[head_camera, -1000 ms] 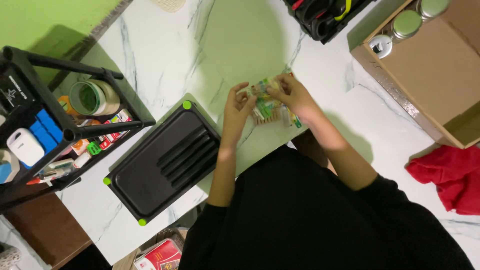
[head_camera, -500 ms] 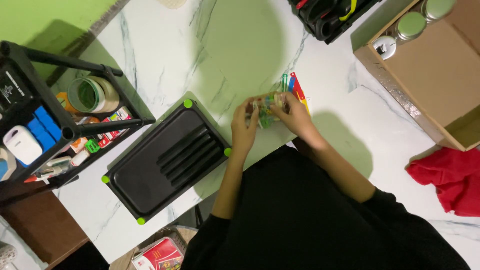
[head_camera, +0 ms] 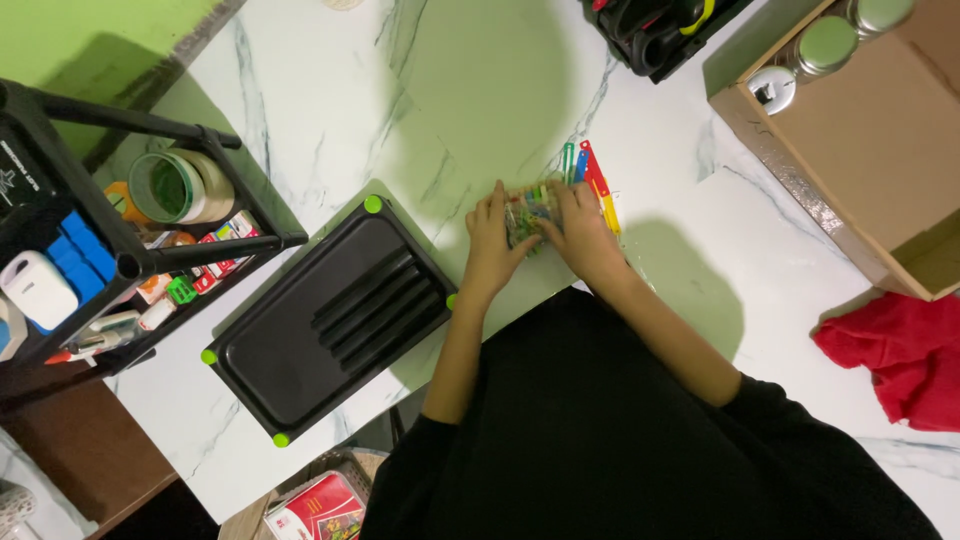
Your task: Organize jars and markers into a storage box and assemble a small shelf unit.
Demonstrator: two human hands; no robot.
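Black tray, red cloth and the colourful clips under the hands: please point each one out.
Black tray (head_camera: pixel 300 350), head view, on its flat bare area left of the ridges.
Red cloth (head_camera: pixel 900 350), head view, on its crumpled middle.
Colourful clips (head_camera: pixel 590 175), head view, on the red strip sticking out beyond the fingers.

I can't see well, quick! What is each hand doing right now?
Left hand: closed on the small clear pack of colourful pieces.
Right hand: gripping the same pack's other side.

White marble-patterned tabletop (head_camera: pixel 330 110) with grey veins, tinted green by the light. Beyond its far edge, bright green wall (head_camera: pixel 90 30). At left, black metal-framed shelf rack (head_camera: pixel 120 265) over brown wooden floor (head_camera: pixel 90 460).
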